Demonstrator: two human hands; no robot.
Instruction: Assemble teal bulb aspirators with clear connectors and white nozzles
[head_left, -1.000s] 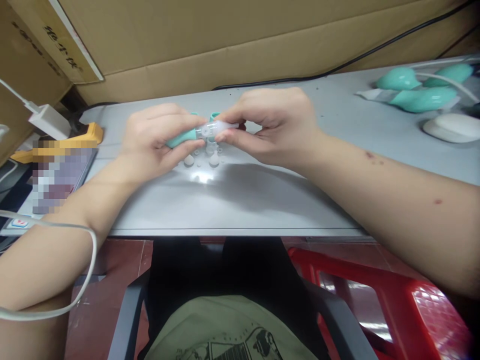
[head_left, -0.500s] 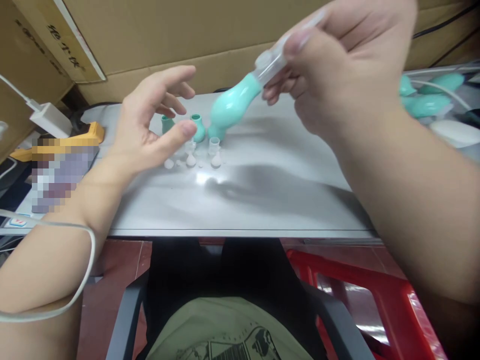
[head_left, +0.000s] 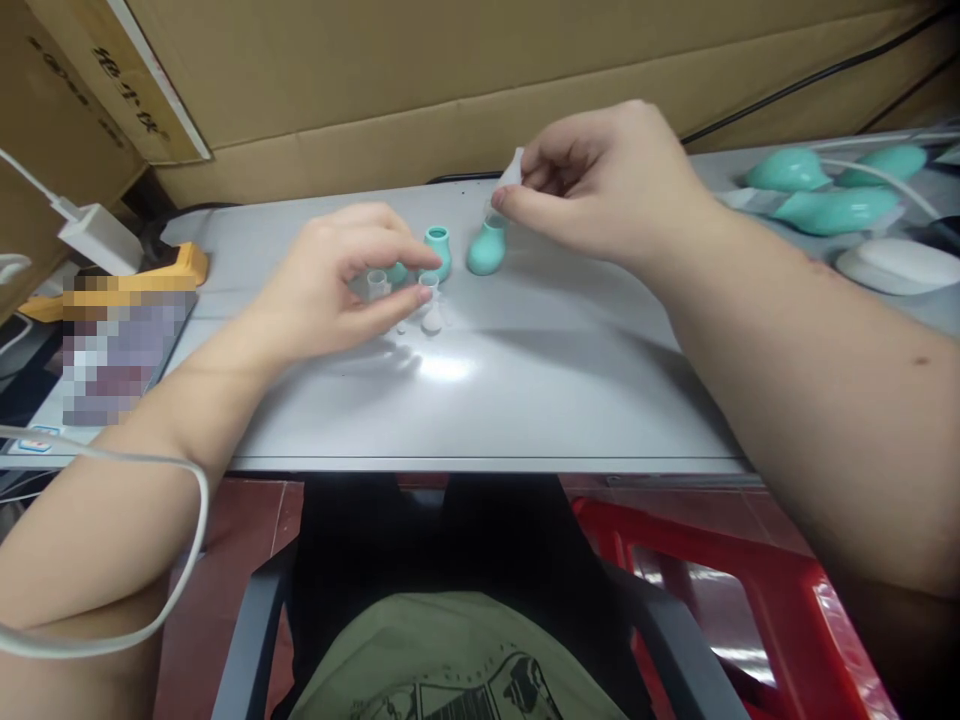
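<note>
Grey bench (head_left: pixel 525 400) below cardboard wall (head_left: pixel 480 60). Your right grip (head_left: pixel 607 180) pinches white nozzle (head_left: pixel 511 176) atop teal bulb (head_left: pixel 487 250), standing on bench, leaning slightly. Your left grip (head_left: pixel 352 268) nears clear cup (head_left: pixel 428 287); cannot tell if holding. Off-balance release may topple bulb; stray left fingers could knock cup.
</note>
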